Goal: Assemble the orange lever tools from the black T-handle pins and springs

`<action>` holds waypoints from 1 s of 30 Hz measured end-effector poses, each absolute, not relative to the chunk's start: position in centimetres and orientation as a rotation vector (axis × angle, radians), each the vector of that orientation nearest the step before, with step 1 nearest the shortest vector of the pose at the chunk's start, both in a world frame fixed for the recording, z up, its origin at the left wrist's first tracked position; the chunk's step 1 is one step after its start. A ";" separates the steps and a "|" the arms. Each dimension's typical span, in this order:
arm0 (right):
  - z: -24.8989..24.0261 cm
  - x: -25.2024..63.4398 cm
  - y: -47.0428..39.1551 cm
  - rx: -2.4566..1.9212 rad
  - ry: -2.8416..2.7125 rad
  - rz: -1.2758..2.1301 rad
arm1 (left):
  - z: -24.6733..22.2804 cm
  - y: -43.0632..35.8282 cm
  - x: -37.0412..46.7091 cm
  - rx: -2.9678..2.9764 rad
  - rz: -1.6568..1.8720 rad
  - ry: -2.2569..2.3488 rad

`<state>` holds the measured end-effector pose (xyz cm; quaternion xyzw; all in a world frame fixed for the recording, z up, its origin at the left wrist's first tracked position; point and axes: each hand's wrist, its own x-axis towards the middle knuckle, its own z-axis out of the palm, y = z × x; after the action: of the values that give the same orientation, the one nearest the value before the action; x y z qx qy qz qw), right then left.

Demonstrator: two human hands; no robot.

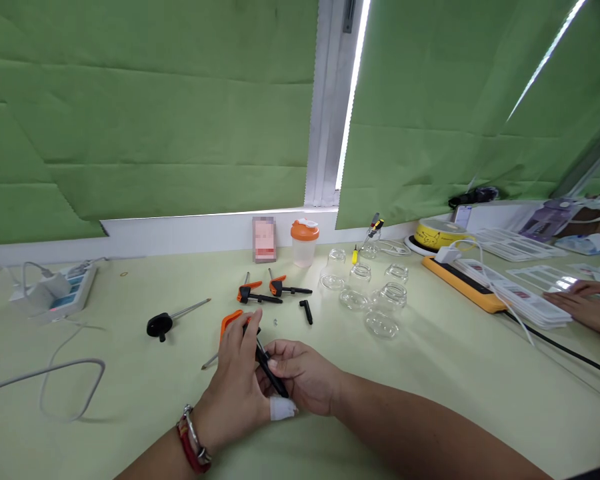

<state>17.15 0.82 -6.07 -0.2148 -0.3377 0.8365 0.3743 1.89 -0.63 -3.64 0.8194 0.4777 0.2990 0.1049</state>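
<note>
Close to the table's near side, both hands are closed around a black, handle-like piece (pixel 269 372) with a metal rod beside it. My left hand (pixel 237 387) grips it from the left, its thumb wrapped in white tape. From the right, my right hand (pixel 305 373) pinches the piece between thumb and fingers. Just behind the left fingers shows an orange part (pixel 229 322); whether it joins the held piece is hidden. Two orange-and-black clamp-like tools (pixel 257 295) (pixel 286 288) lie beyond. A short black piece (pixel 307 312) and a black-headed metal rod (pixel 165 325) lie nearby.
Several clear glasses (pixel 359 293) stand right of centre. Behind are an orange-lidded cup (pixel 305 243) and a phone (pixel 264 240). A power strip (pixel 77 290) sits left, an orange-edged one (pixel 465 283) right. Another person's hands (pixel 587 303) rest at far right.
</note>
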 end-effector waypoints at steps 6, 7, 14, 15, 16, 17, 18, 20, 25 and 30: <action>-6.0 16.9 0.6 -0.568 -0.830 2.142 | -3.5 -0.8 2.1 2.410 0.818 1.431; -5.9 16.8 0.6 -0.563 -0.823 2.142 | -3.5 -0.8 2.1 2.416 0.815 1.433; -5.4 16.6 0.4 -0.526 -0.809 2.149 | -3.3 -0.8 2.3 2.442 0.845 1.446; -5.4 16.6 0.3 -0.522 -0.813 2.152 | -3.3 -0.8 2.3 2.432 0.851 1.449; -5.3 16.6 0.3 -0.519 -0.816 2.158 | -3.2 -0.9 2.3 2.417 0.861 1.455; -5.2 16.6 0.3 -0.519 -0.817 2.165 | -3.2 -0.9 2.4 2.399 0.875 1.464; -5.1 16.6 0.3 -0.525 -0.812 2.168 | -3.2 -1.0 2.4 2.381 0.889 1.473; -4.9 16.7 0.3 -0.550 -0.794 2.166 | -3.1 -1.1 2.5 2.346 0.909 1.485; -4.7 16.7 0.3 -0.586 -0.807 2.160 | -2.9 -1.1 2.5 2.309 0.916 1.457; -4.9 16.7 0.3 -0.562 -0.856 2.143 | -3.0 -0.9 2.4 2.324 0.938 1.412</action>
<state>16.74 0.30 -4.86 -0.2193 -0.3342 0.8369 0.3739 2.38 -0.92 -3.02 0.8008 0.4867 0.3233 0.1320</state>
